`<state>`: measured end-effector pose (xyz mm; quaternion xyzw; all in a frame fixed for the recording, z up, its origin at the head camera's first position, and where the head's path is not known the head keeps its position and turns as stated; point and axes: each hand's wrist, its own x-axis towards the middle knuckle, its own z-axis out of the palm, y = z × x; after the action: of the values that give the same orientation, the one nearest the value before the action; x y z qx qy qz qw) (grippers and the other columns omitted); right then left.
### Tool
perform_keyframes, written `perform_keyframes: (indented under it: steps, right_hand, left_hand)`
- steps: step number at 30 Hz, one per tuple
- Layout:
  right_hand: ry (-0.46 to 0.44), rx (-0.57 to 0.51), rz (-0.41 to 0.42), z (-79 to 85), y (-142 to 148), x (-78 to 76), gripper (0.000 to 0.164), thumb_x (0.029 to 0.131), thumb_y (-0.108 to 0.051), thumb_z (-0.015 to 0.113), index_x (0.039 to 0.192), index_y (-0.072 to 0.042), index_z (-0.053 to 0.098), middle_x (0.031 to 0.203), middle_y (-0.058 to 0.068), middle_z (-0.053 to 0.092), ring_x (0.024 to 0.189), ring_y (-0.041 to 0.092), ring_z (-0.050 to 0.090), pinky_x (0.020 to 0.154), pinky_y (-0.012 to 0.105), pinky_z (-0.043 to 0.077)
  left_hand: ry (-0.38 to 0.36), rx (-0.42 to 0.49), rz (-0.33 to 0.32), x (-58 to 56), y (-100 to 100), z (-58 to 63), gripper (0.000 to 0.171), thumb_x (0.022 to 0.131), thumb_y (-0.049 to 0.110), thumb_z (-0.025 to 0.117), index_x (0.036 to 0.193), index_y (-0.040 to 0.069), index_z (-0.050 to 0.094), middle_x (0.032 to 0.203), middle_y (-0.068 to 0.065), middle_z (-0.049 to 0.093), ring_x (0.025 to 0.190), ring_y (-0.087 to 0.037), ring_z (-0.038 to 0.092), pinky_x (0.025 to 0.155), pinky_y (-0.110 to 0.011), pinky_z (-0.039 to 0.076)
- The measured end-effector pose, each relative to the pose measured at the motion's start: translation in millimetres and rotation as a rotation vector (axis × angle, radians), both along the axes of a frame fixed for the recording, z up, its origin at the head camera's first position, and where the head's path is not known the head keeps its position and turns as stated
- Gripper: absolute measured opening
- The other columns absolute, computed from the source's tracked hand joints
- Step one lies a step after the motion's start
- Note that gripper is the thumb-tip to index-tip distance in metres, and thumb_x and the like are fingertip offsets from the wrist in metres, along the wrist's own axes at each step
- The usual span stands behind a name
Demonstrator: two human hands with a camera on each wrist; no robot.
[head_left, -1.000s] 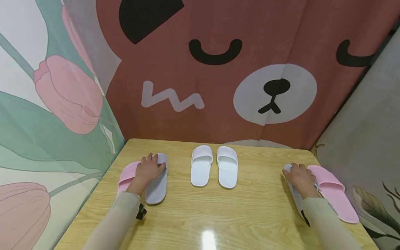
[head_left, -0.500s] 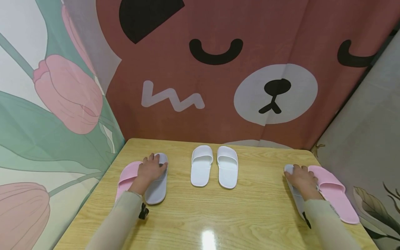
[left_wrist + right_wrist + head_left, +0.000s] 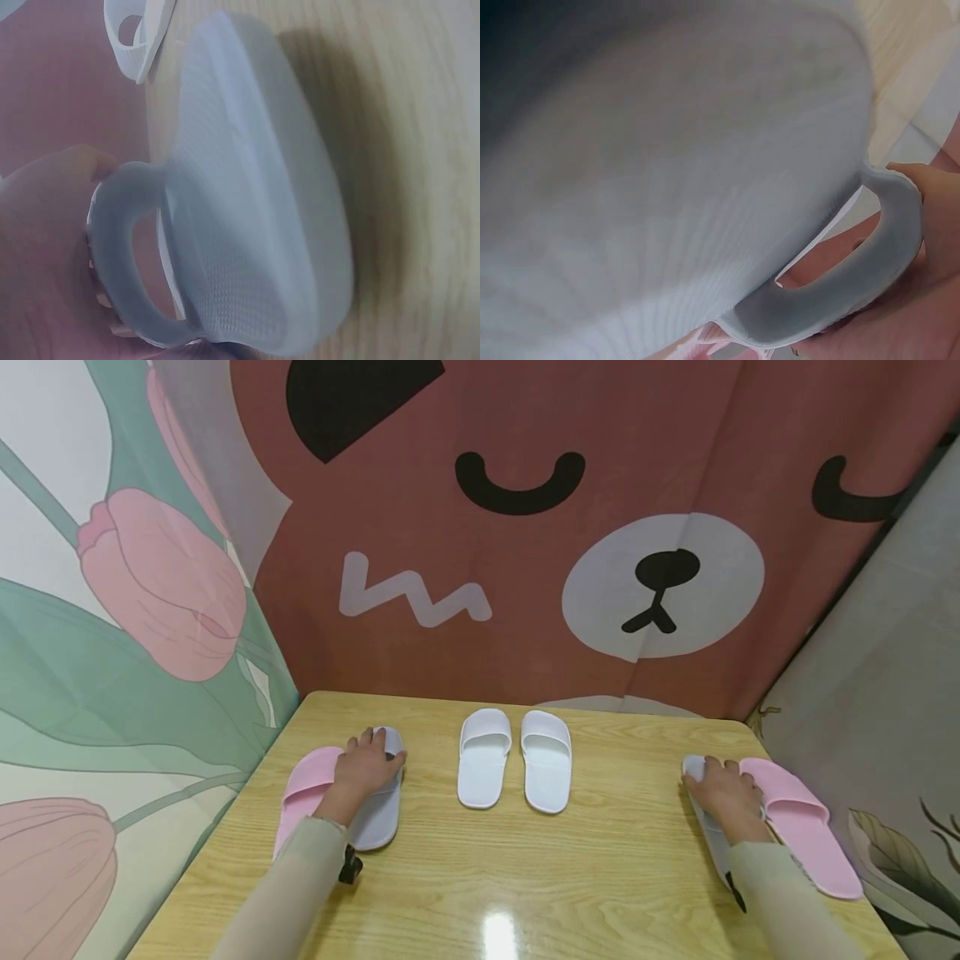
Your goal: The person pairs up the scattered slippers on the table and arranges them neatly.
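At the left of the table, my left hand [image 3: 365, 768] grips a grey slipper [image 3: 377, 822] across its strap, thumb on the right side. The left wrist view shows this slipper's strap [image 3: 124, 247] arching against the palm, its sole over the wood. Far right, my right hand [image 3: 723, 789] grips the strap of another grey slipper [image 3: 705, 827], which is tilted with its left side showing. The right wrist view shows its strap [image 3: 840, 292] within the hand. A pink slipper [image 3: 303, 802] lies left of the left hand, partly hidden by the arm; another pink slipper [image 3: 813, 839] lies beside the right hand.
A pair of white slippers, the left white slipper [image 3: 482, 772] and the right white slipper [image 3: 547, 772], stands at the back middle of the wooden table [image 3: 570, 877]. Behind hangs a brown bear-print curtain [image 3: 517, 643]; patterned cloths border both sides.
My left hand and forearm have shifted slightly right over the grey slipper, which stays nearly in place. My right hand has moved barely to the right. The other slippers have not moved.
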<state>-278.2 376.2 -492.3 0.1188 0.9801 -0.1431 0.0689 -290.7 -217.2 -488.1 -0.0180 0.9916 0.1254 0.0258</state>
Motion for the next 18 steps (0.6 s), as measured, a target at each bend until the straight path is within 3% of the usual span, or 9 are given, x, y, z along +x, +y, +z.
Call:
perform_keyframes:
  steps: [18]
  right_hand:
    - [0.007, 0.012, -0.005, 0.9, -2.4, 1.3, 0.076, 0.101, -0.041, 0.049, 0.146, 0.016, 0.03, 0.135, 0.046, 0.028, 0.119, 0.066, 0.031, 0.096, 0.074, 0.032]
  left_hand:
    - [-0.018, 0.022, 0.018, -4.7, 0.1, -0.7, 0.083, 0.098, 0.054, 0.052, 0.158, 0.001, 0.029, 0.161, -0.028, 0.025, 0.142, -0.053, 0.027, 0.103, -0.068, 0.037]
